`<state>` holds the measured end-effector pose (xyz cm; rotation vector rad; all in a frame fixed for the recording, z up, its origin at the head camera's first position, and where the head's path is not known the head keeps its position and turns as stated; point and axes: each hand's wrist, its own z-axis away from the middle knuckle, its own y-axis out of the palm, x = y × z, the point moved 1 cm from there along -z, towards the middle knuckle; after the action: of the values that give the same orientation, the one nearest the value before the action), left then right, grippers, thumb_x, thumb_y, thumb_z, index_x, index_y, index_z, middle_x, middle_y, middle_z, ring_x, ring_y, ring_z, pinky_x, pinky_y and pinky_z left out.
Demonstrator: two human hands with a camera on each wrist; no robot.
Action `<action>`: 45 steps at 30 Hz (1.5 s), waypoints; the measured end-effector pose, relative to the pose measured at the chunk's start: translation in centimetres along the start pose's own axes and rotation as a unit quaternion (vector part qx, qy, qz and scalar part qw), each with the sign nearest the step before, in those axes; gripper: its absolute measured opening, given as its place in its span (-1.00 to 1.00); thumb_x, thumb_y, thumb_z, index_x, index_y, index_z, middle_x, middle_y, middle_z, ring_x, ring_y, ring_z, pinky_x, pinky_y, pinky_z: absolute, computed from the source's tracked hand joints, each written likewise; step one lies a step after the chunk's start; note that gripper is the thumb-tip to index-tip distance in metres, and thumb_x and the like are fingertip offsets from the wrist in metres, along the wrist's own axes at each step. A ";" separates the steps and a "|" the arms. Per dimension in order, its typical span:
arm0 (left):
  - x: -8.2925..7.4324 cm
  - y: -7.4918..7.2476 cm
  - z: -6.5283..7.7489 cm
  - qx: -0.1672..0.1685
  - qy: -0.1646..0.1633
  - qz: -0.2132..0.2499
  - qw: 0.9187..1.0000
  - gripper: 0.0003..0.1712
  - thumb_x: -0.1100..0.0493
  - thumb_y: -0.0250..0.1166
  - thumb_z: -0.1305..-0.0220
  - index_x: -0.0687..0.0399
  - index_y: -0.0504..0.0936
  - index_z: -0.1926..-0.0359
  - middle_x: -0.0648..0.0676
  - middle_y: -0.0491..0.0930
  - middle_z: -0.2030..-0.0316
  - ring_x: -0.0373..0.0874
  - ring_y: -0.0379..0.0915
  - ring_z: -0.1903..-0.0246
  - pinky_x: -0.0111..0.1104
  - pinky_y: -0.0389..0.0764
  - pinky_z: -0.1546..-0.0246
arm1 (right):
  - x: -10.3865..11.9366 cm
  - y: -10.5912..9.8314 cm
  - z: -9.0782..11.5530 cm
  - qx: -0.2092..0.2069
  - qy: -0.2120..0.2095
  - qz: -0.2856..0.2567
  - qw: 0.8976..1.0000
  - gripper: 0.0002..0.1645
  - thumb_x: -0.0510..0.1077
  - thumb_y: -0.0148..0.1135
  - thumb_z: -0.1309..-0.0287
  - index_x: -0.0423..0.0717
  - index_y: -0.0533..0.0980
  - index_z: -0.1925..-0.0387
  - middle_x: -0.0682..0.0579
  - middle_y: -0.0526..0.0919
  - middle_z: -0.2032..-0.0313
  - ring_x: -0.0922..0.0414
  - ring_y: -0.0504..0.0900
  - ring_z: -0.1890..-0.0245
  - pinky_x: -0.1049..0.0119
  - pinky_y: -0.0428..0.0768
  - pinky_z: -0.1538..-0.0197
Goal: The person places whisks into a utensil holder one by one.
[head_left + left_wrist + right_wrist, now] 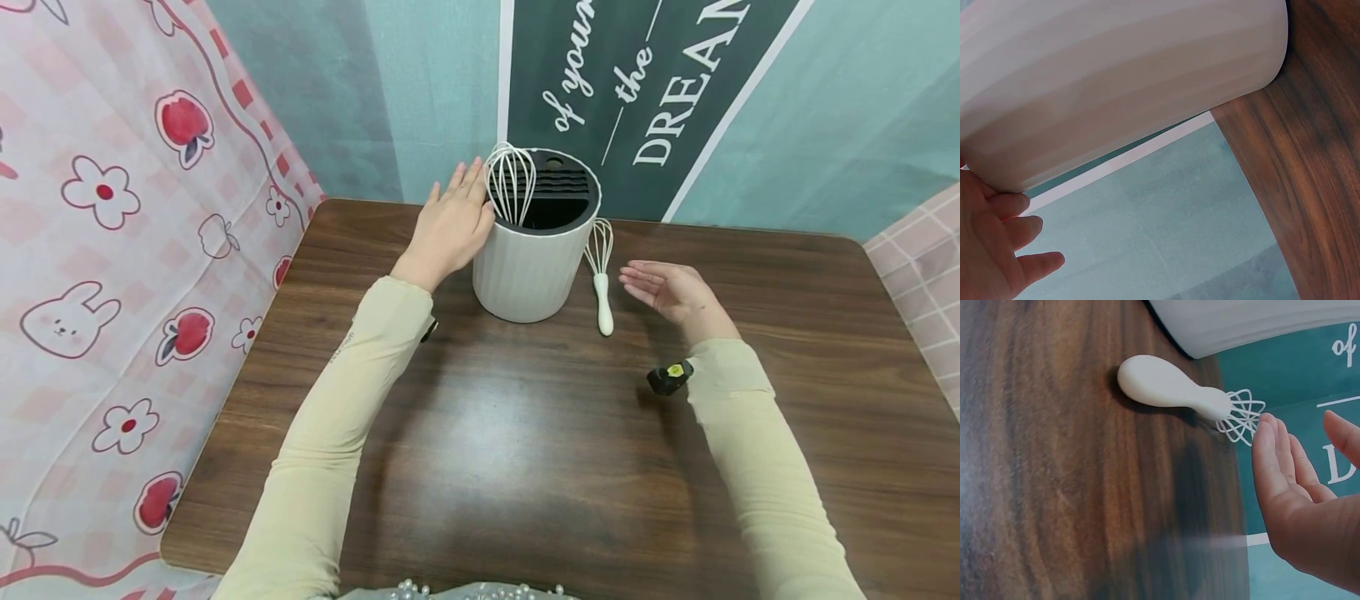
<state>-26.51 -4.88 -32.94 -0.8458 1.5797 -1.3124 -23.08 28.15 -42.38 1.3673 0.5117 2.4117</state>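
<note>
A white ribbed utensil holder (522,279) with a black slotted top insert stands at the back of the table. One whisk (512,185) stands in it, wire loops up, its handle hidden inside. My left hand (452,218) rests against the holder's left side near the rim, fingers extended. A smaller white whisk (603,304) lies on the table just right of the holder; in the right wrist view its rounded handle (1157,381) shows closest. My right hand (671,290) hovers to the right of this whisk, fingers straight and apart from it, holding nothing.
The brown wooden table (480,467) ends at a teal backdrop (450,83) with a dark lettered panel right behind the holder. A pink-and-white patterned cloth (112,275) hangs along the left edge. Pinkish tile-pattern cloth (926,267) borders the right.
</note>
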 end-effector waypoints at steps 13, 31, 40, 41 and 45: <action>0.0 -0.1 0.1 0.001 0.001 0.001 1.000 -0.35 -0.06 -0.46 -0.48 0.04 -0.24 -0.49 -0.03 -0.30 -0.47 -0.19 -0.48 -0.42 -0.11 -0.26 -0.38 | -1.1 -0.4 -0.6 -0.005 0.009 0.037 0.999 -0.68 -0.36 -0.01 -0.31 -0.21 0.65 0.42 -0.05 0.71 0.35 0.10 0.67 0.22 0.27 0.58 0.03; 0.0 0.0 0.5 0.004 0.004 0.004 1.000 -0.35 -0.06 -0.46 -0.48 0.03 -0.24 -0.49 -0.03 -0.30 -0.47 -0.18 -0.47 -0.42 -0.11 -0.26 -0.38 | -3.2 0.4 -1.3 -0.045 0.001 0.161 0.986 -0.69 -0.33 -0.01 -0.32 -0.11 0.60 0.45 0.09 0.69 0.42 0.25 0.66 0.27 0.33 0.55 0.00; 0.0 0.1 0.5 0.002 0.004 0.004 1.000 -0.35 -0.05 -0.44 -0.48 0.04 -0.24 -0.49 -0.03 -0.29 -0.47 -0.20 -0.50 -0.42 -0.11 -0.26 -0.38 | -3.8 1.4 -2.1 -0.081 -0.008 0.250 0.965 -0.72 -0.21 0.26 -0.17 -0.26 0.41 0.15 0.20 0.63 0.48 0.35 0.62 0.37 0.36 0.54 0.00; 0.0 0.1 0.5 0.001 0.004 0.005 1.000 -0.35 -0.05 -0.44 -0.48 0.04 -0.24 -0.49 -0.03 -0.29 -0.47 -0.20 -0.50 -0.42 -0.11 -0.26 -0.38 | -3.8 1.4 -2.2 -0.085 -0.009 0.253 0.964 -0.71 -0.21 0.26 -0.17 -0.27 0.41 0.14 0.20 0.62 0.48 0.35 0.62 0.38 0.37 0.55 0.01; 0.0 0.1 0.5 0.001 0.005 0.006 1.000 -0.35 -0.05 -0.45 -0.48 0.04 -0.24 -0.49 -0.03 -0.30 -0.47 -0.20 -0.50 -0.42 -0.11 -0.27 -0.38 | -3.9 1.5 -2.3 -0.098 -0.013 0.261 0.960 -0.79 -0.22 0.26 -0.17 -0.24 0.43 0.22 0.20 0.61 0.51 0.35 0.61 0.42 0.39 0.56 0.04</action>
<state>-26.04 -5.03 -33.08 -0.8276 1.5899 -1.3110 -23.30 24.78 -45.78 1.5933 -0.1190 2.7454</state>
